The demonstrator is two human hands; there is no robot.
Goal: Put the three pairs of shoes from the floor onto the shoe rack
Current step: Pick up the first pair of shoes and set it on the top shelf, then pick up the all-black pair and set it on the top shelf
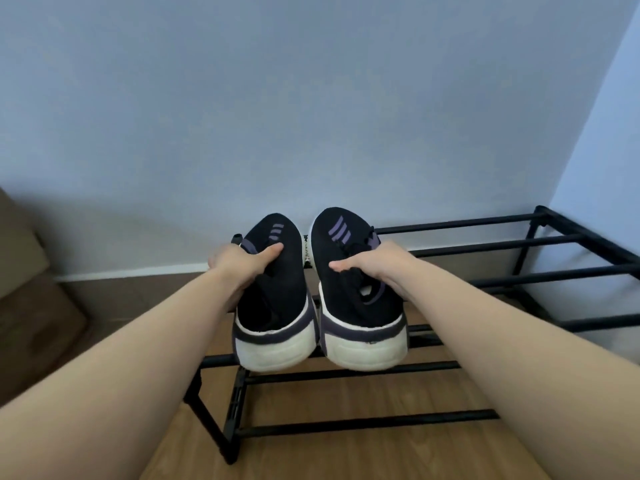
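Two black sneakers with purple stripes and thick white soles are side by side over the left end of the black metal shoe rack (485,282), toes toward the wall, heels toward me. My left hand (242,265) grips the left sneaker (277,299) around its collar. My right hand (374,268) grips the right sneaker (349,244) at its laces and opening. The heels are at the rack's upper front bars; I cannot tell whether the soles rest on them. Something small and white shows between the toes, mostly hidden.
The rack stands against a pale blue wall with a white skirting board, on a wood floor (346,459). A second wall closes in at the right. A brown upholstered piece of furniture (31,306) sits at the left.
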